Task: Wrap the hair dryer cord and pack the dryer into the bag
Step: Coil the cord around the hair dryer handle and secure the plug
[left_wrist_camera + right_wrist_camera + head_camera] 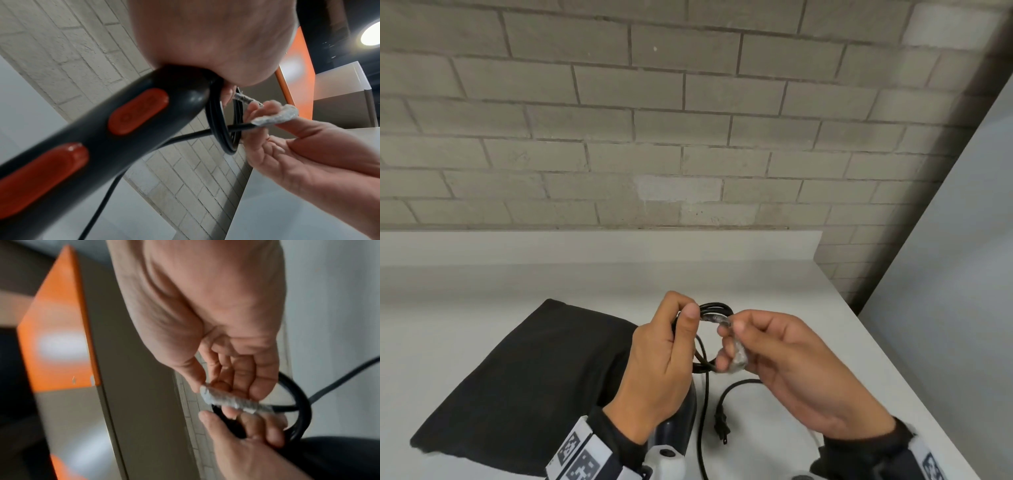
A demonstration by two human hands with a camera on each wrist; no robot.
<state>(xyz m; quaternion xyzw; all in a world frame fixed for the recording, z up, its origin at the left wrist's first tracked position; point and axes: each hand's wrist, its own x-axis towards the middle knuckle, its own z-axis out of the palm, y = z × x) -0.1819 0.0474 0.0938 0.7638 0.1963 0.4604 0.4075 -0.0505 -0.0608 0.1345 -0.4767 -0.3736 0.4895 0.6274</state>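
Gripping the coiled cord [714, 310] above the table [774, 281], the left hand [664, 356] hides the dryer [98, 129]; right hand [791, 363] pinches a silvery tie [736, 356]. Only the left wrist view shows the dryer's orange buttons [137, 112]. Black bag [527, 377] lies left.

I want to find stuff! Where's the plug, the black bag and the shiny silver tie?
plug [722, 427]: head view, on its black body lying on the table.
black bag [527, 370]: head view, middle of the flat cloth.
silver tie [275, 119]: left wrist view, on the crinkled strip at the right fingertips.
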